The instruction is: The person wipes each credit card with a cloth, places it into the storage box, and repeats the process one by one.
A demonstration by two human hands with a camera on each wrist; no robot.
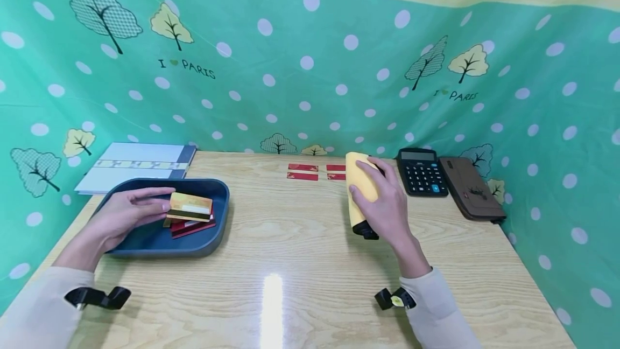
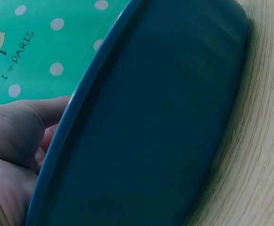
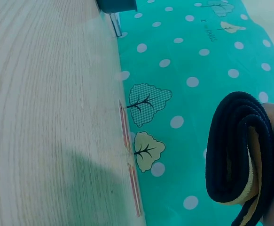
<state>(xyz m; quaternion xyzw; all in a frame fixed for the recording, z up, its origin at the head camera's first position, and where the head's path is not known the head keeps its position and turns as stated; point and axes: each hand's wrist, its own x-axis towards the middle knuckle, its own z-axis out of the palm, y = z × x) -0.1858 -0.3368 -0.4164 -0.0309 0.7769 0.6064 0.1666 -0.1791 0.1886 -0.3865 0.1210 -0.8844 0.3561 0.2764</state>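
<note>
above the blue tray (image 1: 164, 252), the left hand (image 1: 127, 211) pinches a gold card (image 1: 190, 204) that partly covers a red card (image 1: 194, 228) in the tray, whose wall hides card and fingertips from the left wrist view. right of the middle, the right hand (image 1: 387, 203), mostly cut off in its own wrist view, is clamped round a rolled yellow cloth (image 1: 357, 187), which overlaps a flat red piece (image 1: 336, 176) in the head view. pale wood grain covers the table (image 1: 300, 220), a bright glare (image 1: 272, 311) washing out one strip, and a green dotted curtain (image 1: 310, 31) closes off the room behind.
</note>
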